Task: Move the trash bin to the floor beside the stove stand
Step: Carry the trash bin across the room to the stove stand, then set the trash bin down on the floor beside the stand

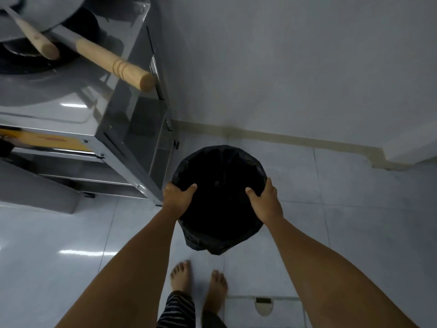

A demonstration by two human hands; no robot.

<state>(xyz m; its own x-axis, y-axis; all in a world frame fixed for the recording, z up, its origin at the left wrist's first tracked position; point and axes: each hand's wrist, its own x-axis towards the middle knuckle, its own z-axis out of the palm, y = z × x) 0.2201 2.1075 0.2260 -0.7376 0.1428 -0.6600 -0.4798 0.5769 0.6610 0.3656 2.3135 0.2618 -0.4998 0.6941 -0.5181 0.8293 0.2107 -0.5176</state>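
The trash bin (218, 176) is round and lined with a black plastic bag, seen from above just right of the steel stove stand (132, 129). My left hand (177, 196) grips the bin's rim on its left side, thumb inside the rim. My right hand (266, 201) grips the rim on the right the same way. The bin sits close to the stand's front right leg. Whether its base touches the tiled floor (354, 209) is hidden by the bin itself.
Two wooden handles (113, 65) stick out over the stand's top, one from a wok (35, 17). A grey wall (295, 67) runs behind the bin. My bare feet (198, 280) stand on the floor just behind it. A floor drain (263, 304) lies at the lower right.
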